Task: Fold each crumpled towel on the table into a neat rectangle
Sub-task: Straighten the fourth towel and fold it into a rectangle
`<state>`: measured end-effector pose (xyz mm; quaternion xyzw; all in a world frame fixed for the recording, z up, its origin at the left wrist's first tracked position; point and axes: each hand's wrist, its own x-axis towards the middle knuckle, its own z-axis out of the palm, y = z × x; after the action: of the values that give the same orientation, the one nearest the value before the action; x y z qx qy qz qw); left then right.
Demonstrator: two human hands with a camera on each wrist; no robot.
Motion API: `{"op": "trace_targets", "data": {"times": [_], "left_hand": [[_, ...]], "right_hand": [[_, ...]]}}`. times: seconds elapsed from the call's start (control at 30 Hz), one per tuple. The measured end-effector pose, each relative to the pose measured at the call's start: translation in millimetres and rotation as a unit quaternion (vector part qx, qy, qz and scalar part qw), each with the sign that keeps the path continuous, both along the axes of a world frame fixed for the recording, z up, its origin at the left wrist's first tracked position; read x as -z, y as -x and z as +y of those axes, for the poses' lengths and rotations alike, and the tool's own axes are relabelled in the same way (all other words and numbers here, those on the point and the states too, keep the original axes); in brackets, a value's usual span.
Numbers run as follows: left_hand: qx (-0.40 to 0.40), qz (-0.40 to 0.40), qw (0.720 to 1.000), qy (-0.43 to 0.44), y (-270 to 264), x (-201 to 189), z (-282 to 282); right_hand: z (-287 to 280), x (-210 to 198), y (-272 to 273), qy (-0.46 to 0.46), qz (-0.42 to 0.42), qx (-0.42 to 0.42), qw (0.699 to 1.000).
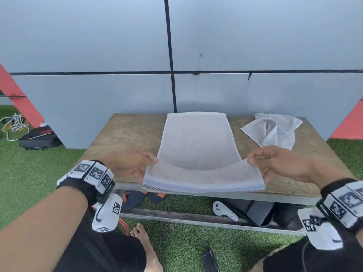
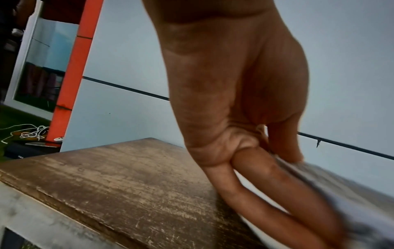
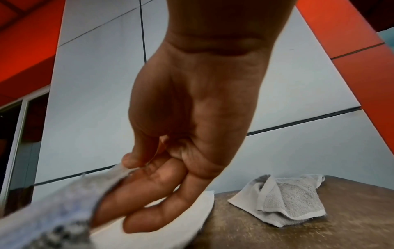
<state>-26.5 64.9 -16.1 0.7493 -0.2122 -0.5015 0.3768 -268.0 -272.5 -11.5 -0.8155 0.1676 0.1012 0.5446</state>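
A pale grey towel (image 1: 198, 142) lies spread lengthwise down the middle of the worn wooden table (image 1: 127, 132). Its near end is lifted off the table and sags between my hands. My left hand (image 1: 145, 165) pinches the near left corner, thumb on top and fingers beneath. My right hand (image 1: 257, 165) pinches the near right corner the same way. The wrist views show the towel (image 2: 332, 183) and the towel (image 3: 70, 198) held between thumb and fingers. A second towel (image 1: 273, 130) lies crumpled at the table's far right, also in the right wrist view as a crumpled towel (image 3: 285, 198).
A grey panelled wall (image 1: 255, 46) stands right behind the table. Under the table lie a white controller (image 1: 224, 211), a dark case (image 1: 255, 211) and shoes (image 1: 141, 197). A black bag (image 1: 39, 140) and cords sit on the green turf at left. My bare foot (image 1: 143, 234) is near the table.
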Motion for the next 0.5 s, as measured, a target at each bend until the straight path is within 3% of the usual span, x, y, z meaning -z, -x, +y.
{"op": "trace_targets", "data": {"times": [0.1, 0.27, 0.5], "left_hand": [[0.015, 0.045, 0.998, -0.029, -1.9, 0.5, 0.8], [-0.077, -0.068, 0.994, 0.021, -20.8, 14.9, -12.8], [-0.203, -0.21, 0.953, 0.081, -58.2, 37.3, -53.7]], "right_hand": [[-3.2, -2.1, -4.9, -0.018, -0.005, 0.014, 1.0], [-5.9, -0.1, -31.0, 0.038, -0.07, 0.107, 0.991], [-28.3, 27.2, -93.0, 0.094, -0.104, 0.21, 0.967]]}}
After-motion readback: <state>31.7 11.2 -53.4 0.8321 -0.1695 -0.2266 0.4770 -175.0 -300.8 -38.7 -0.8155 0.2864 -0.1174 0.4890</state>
